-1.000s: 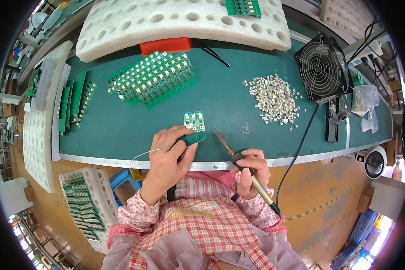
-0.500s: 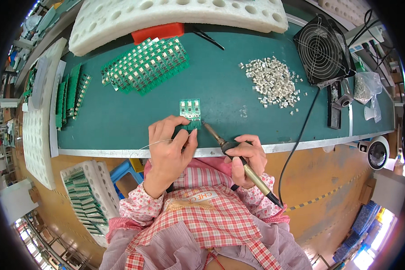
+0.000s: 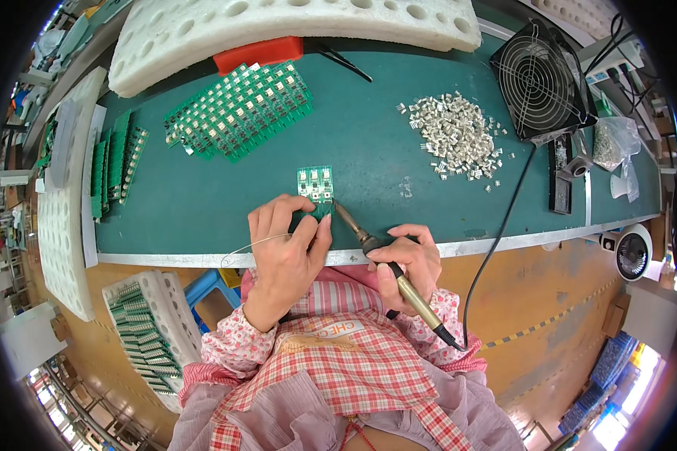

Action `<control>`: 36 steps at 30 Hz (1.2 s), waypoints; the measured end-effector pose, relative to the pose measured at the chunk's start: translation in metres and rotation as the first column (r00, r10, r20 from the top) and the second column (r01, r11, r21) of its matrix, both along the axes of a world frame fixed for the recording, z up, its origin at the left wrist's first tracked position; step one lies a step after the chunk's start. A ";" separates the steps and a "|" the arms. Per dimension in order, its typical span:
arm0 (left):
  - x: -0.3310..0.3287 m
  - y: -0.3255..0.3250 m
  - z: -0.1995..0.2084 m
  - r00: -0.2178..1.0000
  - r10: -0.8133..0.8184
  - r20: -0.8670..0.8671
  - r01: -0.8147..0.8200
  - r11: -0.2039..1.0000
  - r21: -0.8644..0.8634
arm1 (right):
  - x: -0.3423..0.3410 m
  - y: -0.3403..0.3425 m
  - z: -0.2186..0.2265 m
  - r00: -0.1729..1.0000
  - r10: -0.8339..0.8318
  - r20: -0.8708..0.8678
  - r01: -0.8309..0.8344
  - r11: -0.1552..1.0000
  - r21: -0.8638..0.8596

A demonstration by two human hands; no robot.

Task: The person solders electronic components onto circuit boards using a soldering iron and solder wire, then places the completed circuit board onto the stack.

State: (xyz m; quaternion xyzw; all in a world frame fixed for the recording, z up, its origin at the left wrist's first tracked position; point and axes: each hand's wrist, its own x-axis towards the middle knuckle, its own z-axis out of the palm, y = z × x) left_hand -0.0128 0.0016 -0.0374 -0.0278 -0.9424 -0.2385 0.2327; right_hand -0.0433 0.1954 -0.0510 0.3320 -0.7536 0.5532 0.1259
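Tip of iron (image 3: 421, 301) has closed in at board (image 3: 315, 183), four o'clock edge, looks within working reach; right hand (image 3: 411, 263) closed round iron, left hand (image 3: 286, 252) pinching wire (image 3: 238, 250).

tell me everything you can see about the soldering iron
The soldering iron is pen-shaped, with a narrow, dull metal-looking shaft, a black collar, a shiny gold-coloured handle and a dark rear end where a black cable joins. The right hand grips it slantwise, tip pointing up and left at the small green circuit board's right edge; whether they touch is unclear.
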 end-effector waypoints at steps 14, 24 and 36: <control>0.001 -0.002 0.000 1.000 -0.020 0.011 0.020 0.999 0.031 | 0.001 -0.003 0.008 0.997 0.064 -0.033 -0.062 0.995 0.074; 0.004 -0.013 0.005 0.999 -0.034 0.015 0.034 0.999 0.034 | 0.005 0.000 -0.004 1.000 -0.024 -0.001 0.024 0.993 -0.111; 0.002 -0.010 0.003 0.998 -0.051 0.036 0.050 0.998 0.034 | 0.000 -0.003 0.003 0.999 0.029 -0.029 -0.029 1.000 0.010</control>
